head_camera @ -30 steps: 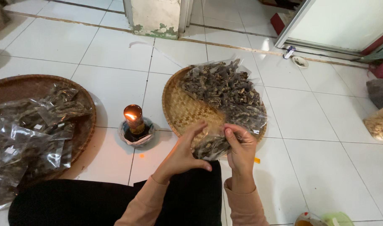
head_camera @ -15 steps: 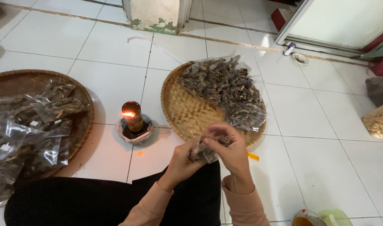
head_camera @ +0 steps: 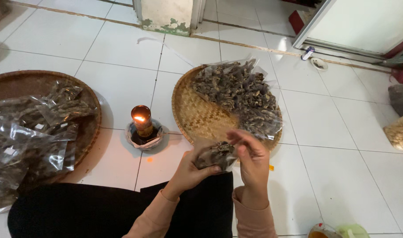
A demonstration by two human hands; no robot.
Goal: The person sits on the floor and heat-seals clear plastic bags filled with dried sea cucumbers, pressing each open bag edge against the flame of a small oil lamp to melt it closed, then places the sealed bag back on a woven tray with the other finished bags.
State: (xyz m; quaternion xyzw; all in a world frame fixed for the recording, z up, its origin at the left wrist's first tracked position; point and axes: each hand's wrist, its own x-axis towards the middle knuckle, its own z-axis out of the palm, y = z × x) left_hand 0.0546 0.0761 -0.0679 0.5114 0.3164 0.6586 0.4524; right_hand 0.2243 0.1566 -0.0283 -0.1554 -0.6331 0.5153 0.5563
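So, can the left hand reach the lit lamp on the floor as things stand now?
Probably yes: the lamp stands just beyond the left hand, with bare tile between, but the hand is holding a small bag.

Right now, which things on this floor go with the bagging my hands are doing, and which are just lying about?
In use:
small clear bag held by left hand and right hand
woven tray of dark dried pieces
lit oil lamp
tray of filled bags

Lying about:
sack of pale pieces
small dish by the door
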